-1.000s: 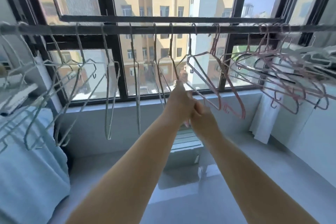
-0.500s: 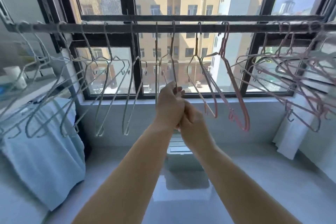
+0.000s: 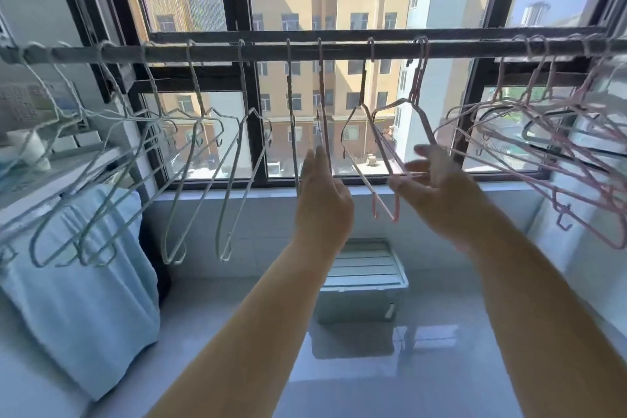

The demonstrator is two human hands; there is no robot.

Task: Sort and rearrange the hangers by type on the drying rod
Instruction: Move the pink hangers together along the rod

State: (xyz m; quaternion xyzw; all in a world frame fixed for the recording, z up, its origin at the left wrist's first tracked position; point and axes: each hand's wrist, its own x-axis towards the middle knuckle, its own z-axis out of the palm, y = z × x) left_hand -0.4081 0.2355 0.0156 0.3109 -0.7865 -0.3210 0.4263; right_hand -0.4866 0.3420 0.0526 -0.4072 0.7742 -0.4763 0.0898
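The drying rod (image 3: 339, 51) runs left to right across the window (image 3: 339, 10). White hangers (image 3: 190, 180) are bunched on its left stretch and pink hangers (image 3: 543, 146) are crowded at its right end. A few strays hang apart between the two groups.

The left hand (image 3: 322, 207) is raised with its fingers straight up against a thin hanger (image 3: 322, 105) that hangs edge-on from the middle of the rod. I cannot tell whether that grip actually pinches the wire. The right hand (image 3: 441, 200) is just to the right, its grip released. Its fingers are spread about the lower part of the middle pink hanger (image 3: 422, 119) without closing on it.

The step in hand looks like moving the middle strays over to their own kind. To do it well, the right grip should close on the neck just under the hook rather than on the lower bar, so the hanger does not swing. Then lift the hook slightly and slide it right along the rod until it meets the pink bunch. If two hooks sit together there, take both at once, since pulling one alone would likely drag its neighbour. The left hand does best steadying its own hanger so the wires do not catch. Keep the hooks facing one way, and approach the right bunch slowly, because its arms overlap and a newcomer could snag.
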